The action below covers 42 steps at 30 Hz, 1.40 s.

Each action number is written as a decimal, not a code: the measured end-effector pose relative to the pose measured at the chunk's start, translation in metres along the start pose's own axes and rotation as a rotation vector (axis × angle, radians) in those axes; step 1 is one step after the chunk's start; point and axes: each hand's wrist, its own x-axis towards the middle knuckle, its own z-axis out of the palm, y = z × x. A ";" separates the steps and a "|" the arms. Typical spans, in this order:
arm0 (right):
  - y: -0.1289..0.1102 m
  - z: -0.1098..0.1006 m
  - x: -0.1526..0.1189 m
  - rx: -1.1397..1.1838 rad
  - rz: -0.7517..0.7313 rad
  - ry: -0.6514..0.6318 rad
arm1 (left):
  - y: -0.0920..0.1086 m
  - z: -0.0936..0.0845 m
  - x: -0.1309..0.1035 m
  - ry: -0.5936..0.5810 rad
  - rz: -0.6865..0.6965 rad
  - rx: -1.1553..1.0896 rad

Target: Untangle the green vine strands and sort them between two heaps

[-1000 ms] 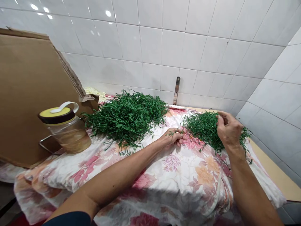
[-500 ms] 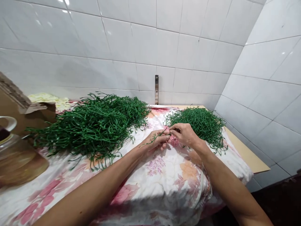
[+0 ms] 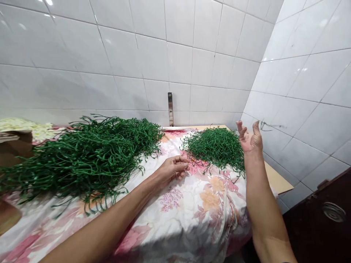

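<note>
My left hand (image 3: 177, 168) rests low over the flowered cloth (image 3: 189, 204), its fingers curled together; whether something small is between them cannot be made out. My right hand (image 3: 250, 138) is raised at the right, fingers spread, with nothing in its grasp. Just right of its thumb, a thin green sprig (image 3: 267, 126) is in the air in front of the tiled wall, blurred. A large heap of green plastic stems (image 3: 95, 157) lies left of my left hand. A smaller heap of stems (image 3: 218, 148) lies between and beyond my hands.
Pale yellow pieces (image 3: 26, 128) and part of a brown box (image 3: 18, 148) are at the far left. A metal strip (image 3: 170, 109) stands against the tiled wall. A tan board (image 3: 276, 179) sticks out at the right. Something dark (image 3: 318, 223) is at the lower right.
My right hand has left my left hand, moved up and right, and opened. The green sprig has gone from my hands to the air at the right. The view has turned rightward.
</note>
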 end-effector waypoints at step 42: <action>0.176 0.008 -0.078 -1.535 -0.263 -0.937 | 0.165 -0.045 -0.065 0.992 1.086 1.294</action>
